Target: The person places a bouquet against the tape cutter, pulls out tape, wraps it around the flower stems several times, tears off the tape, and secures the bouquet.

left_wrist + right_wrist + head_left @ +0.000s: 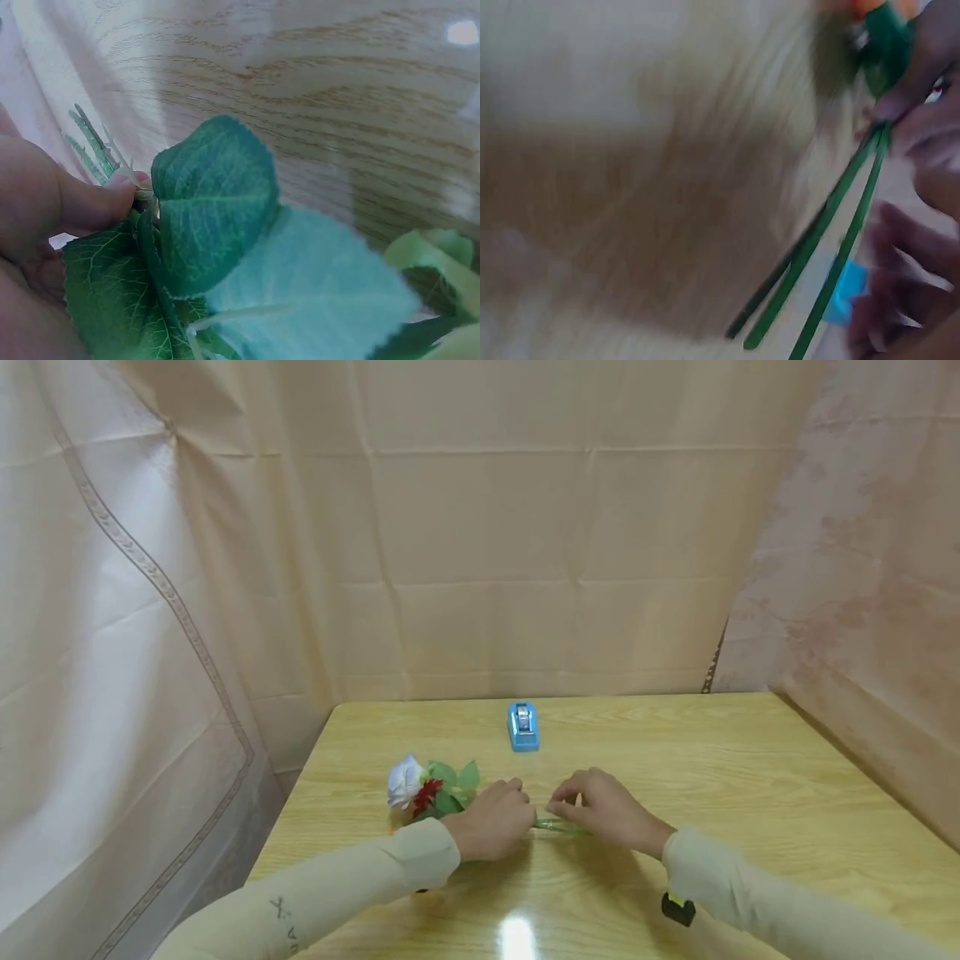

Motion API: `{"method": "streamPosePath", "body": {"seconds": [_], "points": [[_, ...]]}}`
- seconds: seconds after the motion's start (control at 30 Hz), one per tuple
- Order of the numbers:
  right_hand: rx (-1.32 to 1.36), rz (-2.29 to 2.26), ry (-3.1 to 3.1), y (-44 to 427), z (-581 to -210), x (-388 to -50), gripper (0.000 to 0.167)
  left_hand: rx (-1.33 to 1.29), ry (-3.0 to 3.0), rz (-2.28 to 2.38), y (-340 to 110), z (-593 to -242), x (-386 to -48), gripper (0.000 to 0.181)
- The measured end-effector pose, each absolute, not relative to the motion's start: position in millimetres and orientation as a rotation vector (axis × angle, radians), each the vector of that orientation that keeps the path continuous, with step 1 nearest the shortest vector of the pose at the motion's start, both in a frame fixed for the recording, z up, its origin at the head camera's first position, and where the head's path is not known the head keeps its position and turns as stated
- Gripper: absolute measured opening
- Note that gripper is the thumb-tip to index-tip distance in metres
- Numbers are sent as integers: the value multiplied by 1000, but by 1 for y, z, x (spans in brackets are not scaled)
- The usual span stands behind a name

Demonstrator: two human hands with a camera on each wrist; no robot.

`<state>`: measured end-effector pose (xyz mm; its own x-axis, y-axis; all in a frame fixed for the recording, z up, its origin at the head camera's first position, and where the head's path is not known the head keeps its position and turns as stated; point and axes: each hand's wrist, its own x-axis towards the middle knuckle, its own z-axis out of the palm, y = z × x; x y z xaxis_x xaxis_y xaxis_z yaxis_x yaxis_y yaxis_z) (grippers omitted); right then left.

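Note:
A small bunch of artificial flowers lies low over the table: a pale lavender rose (405, 781), a dark red flower (427, 795) and green leaves (214, 202). My left hand (498, 818) pinches the green stems (810, 240) just below the leaves. Past the pinch the stems spread apart to the right. My right hand (607, 810) hovers beside them, its fingers loosely bent and nothing clearly seen in them. An orange bloom (885, 7) shows at the top of the right wrist view. Near the left thumb, a thin pale strip (124, 157) runs along the stems.
A blue tape dispenser (522, 727) stands on the wooden table (675, 752), beyond the hands near the back edge. Beige cloth (480, 527) hangs behind the table, with more cloth at both sides.

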<state>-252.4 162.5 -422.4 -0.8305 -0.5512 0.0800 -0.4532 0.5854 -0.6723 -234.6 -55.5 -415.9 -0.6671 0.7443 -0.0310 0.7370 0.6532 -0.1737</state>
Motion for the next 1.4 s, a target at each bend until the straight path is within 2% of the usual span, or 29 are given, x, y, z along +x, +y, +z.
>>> {"method": "streamPosePath", "body": {"seconds": [0.1,0.3,0.6,0.9,1.4], "points": [[-976,-915,2603,166,-428,-263,25,-1254,-2819,265,-54,-416,-235,8],[-817,-1051,2238,169,-437,-270,29,-1246,-2754,341,-51,-418,-232,9],[-666,-1190,2133,166,-441,-271,34,-1235,-2659,465,-50,-420,-230,7],[-529,-1237,2061,162,-436,-272,31,-1235,-2636,494,-51,-420,-229,2],[-530,-1306,2060,162,-440,-274,25,-1239,-2583,471,-53,-424,-230,3]]}}
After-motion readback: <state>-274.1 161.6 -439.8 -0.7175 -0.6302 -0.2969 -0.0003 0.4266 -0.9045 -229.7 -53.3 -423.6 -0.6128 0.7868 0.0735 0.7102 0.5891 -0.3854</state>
